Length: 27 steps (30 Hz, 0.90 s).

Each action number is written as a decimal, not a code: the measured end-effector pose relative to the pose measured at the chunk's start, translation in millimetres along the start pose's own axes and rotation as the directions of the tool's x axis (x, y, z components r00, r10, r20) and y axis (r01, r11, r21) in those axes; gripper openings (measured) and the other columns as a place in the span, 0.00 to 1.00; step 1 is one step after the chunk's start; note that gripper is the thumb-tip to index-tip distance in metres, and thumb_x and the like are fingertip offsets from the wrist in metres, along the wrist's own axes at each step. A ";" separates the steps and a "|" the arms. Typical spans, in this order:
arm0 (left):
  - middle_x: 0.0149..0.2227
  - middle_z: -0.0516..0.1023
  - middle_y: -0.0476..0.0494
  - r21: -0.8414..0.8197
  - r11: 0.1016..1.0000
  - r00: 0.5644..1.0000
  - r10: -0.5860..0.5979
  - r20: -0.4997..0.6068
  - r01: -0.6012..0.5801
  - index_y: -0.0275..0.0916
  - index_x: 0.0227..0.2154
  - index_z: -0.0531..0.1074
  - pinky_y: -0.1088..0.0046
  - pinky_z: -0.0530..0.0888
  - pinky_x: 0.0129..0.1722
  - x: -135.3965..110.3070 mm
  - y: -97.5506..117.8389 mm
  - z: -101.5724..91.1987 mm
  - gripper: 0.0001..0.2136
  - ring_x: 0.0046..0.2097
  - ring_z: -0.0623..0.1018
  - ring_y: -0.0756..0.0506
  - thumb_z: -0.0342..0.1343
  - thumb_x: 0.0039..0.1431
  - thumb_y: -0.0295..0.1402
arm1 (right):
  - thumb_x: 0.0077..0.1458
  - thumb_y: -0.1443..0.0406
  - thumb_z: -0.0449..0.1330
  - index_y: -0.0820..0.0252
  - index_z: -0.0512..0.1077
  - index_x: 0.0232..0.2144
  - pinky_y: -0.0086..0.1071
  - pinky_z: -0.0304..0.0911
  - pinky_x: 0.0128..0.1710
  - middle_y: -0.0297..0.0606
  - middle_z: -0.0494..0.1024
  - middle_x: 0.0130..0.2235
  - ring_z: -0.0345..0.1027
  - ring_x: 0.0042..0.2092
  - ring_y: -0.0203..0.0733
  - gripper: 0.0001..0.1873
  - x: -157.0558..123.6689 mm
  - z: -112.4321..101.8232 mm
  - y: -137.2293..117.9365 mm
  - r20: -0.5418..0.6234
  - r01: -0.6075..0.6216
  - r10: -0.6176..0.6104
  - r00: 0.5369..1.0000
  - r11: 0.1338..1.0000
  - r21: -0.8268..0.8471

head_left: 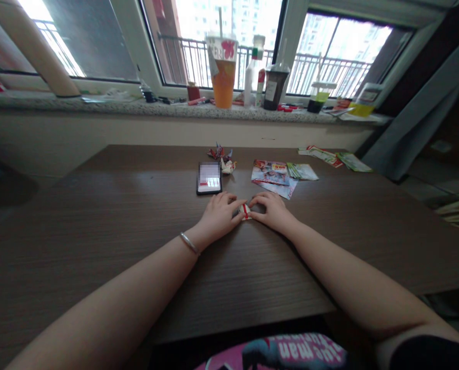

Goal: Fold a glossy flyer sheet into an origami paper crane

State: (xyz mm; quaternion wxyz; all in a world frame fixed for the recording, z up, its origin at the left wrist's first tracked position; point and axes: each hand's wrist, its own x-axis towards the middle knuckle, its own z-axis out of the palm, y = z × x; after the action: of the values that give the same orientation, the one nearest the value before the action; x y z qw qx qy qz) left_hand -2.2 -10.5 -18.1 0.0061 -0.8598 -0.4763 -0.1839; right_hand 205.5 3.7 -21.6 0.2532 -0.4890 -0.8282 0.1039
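Observation:
A small folded piece of paper (245,211), pale with a red stripe, lies on the table between my hands. My left hand (222,211) holds its left side, with thumb and fingertips closed at the edge. From the other side, my right hand (272,209) pinches the paper's right edge between thumb and index finger. Just beyond my left fingers, a phone (209,178) lies face up with its screen lit. Beside the phone sits a pale folded-paper figure (228,166), and behind that a darker, colourful one (218,152).
Printed leaflets (271,172) lie beyond my right hand on the brown table (145,216). More paper strips (325,155) rest near the far right edge. Along the windowsill (168,106) stand a tall cup of orange drink (224,77), a dark cup (275,87) and bottles.

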 end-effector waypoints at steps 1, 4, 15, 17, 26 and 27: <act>0.52 0.70 0.39 0.002 1.000 1.000 0.008 -0.009 -0.008 0.45 0.54 0.70 0.54 0.64 0.56 -0.1 -0.2 0.1 0.19 0.55 0.67 0.37 0.49 0.63 0.46 | 0.52 0.56 0.65 0.51 0.77 0.36 0.46 0.55 0.55 0.40 0.74 0.47 0.63 0.52 0.47 0.11 -0.2 0.5 0.2 -0.003 0.003 -0.003 1.000 1.000 0.006; 0.51 0.71 0.38 -0.005 1.000 0.999 0.018 -0.035 -0.018 0.43 0.52 0.71 0.56 0.65 0.55 -0.5 -0.1 -0.8 0.18 0.54 0.69 0.39 0.48 0.64 0.43 | 0.53 0.56 0.64 0.52 0.77 0.38 0.45 0.57 0.53 0.40 0.75 0.46 0.64 0.51 0.46 0.11 -0.8 1.5 0.0 -0.026 0.013 -0.012 1.000 0.999 0.030; 0.47 0.73 0.38 -0.042 0.999 0.999 -0.024 -0.047 0.022 0.36 0.41 0.73 0.58 0.68 0.53 -3.3 1.1 -8.7 0.12 0.51 0.69 0.39 0.49 0.63 0.37 | 0.50 0.58 0.66 0.55 0.77 0.35 0.41 0.59 0.51 0.39 0.77 0.40 0.64 0.49 0.46 0.10 -9.2 -17.5 -17.7 0.037 0.243 -0.242 0.969 0.970 -0.012; 0.46 0.74 0.39 -0.030 0.999 0.998 -0.010 -0.054 0.009 0.37 0.39 0.72 0.58 0.68 0.53 -3.9 0.6 -9.7 0.11 0.51 0.69 0.39 0.49 0.63 0.37 | 0.49 0.58 0.67 0.55 0.77 0.36 0.41 0.59 0.51 0.39 0.77 0.40 0.64 0.49 0.47 0.12 -11.1 -19.9 -21.1 0.069 0.241 -0.238 0.969 0.970 -0.043; 0.42 0.75 0.41 -0.110 0.994 0.998 0.005 -0.061 -0.011 0.38 0.32 0.71 0.58 0.67 0.53 -2.2 -5.4 -10.1 0.07 0.50 0.70 0.40 0.54 0.59 0.36 | 0.50 0.59 0.66 0.57 0.74 0.32 0.40 0.59 0.49 0.40 0.77 0.39 0.64 0.48 0.47 0.09 -13.1 -23.3 -26.2 0.079 0.202 -0.195 0.978 0.974 -0.101; 0.41 0.75 0.41 -0.123 0.992 0.998 0.006 -0.061 -0.013 0.39 0.31 0.71 0.58 0.68 0.53 -2.2 -5.5 -10.4 0.06 0.49 0.70 0.40 0.54 0.59 0.36 | 0.51 0.59 0.66 0.57 0.74 0.32 0.40 0.59 0.49 0.40 0.77 0.39 0.65 0.48 0.47 0.09 -13.1 -23.5 -26.1 0.082 0.202 -0.194 0.978 0.975 -0.095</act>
State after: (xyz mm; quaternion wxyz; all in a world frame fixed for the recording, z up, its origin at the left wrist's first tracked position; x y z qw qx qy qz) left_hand -11.0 -11.3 -10.1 -0.0316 -0.8549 -0.4595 -0.2390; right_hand 203.1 -22.5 5.2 0.2065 -0.4124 -0.8857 0.0529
